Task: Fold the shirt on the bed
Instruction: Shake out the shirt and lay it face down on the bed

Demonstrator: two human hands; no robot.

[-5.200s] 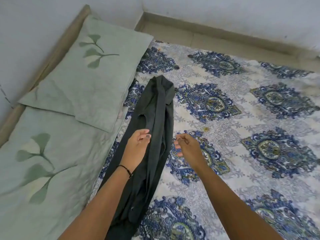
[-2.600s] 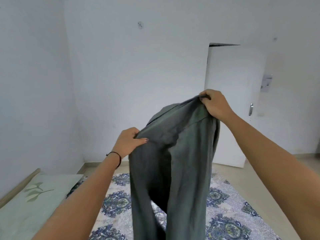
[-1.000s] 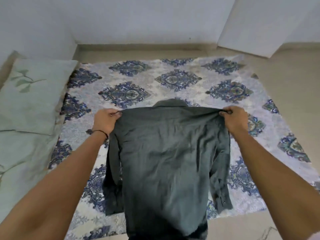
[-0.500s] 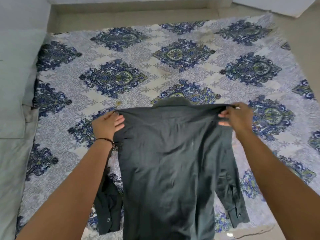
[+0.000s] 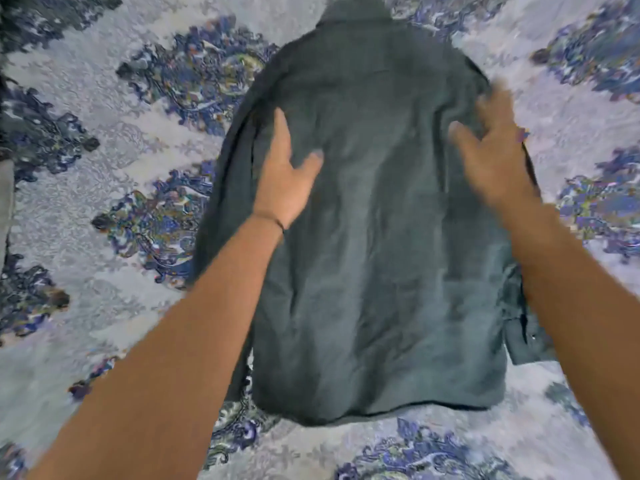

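The dark grey-green shirt (image 5: 377,237) lies spread flat, back side up, on the bed sheet (image 5: 104,341), with its collar at the far end. Both sleeves lie down along its sides. My left hand (image 5: 285,181) rests flat on the shirt's upper left, fingers spread, holding nothing. My right hand (image 5: 495,157) is flat and open over the upper right by the shoulder, and it is blurred by motion.
The sheet is pale with blue and purple medallions and surrounds the shirt on all sides. A strip of grey-green pillow fabric (image 5: 5,199) shows at the far left edge.
The shirt has gone from hanging by its shoulders to lying flat on the bed. Both hands have let go of the shoulders and are flat on the cloth.
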